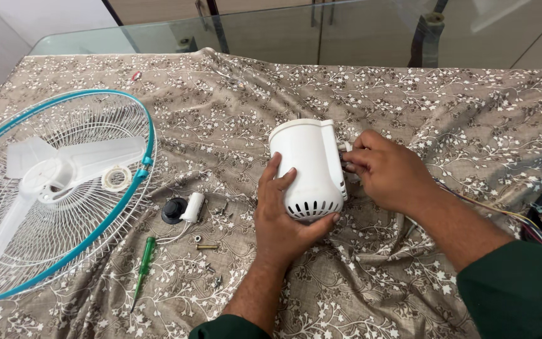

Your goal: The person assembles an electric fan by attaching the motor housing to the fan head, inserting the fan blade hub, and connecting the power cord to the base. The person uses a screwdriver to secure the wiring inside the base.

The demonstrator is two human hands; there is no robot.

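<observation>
We see a white fan motor housing (308, 169) at centre of a floral cloth (409, 276). Our left hand (283, 216) cups it w/ fingers spread; our right hand (387, 169) pinches its side, fingertips closed. Fan guard w/ blades (51, 188) and green screwdriver (143, 267) lie left.

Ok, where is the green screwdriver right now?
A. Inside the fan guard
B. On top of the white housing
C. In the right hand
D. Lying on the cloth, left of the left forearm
D: the green screwdriver lies on the patterned cloth, apart from both hands, while the left hand and right hand hold the white housing.
</observation>
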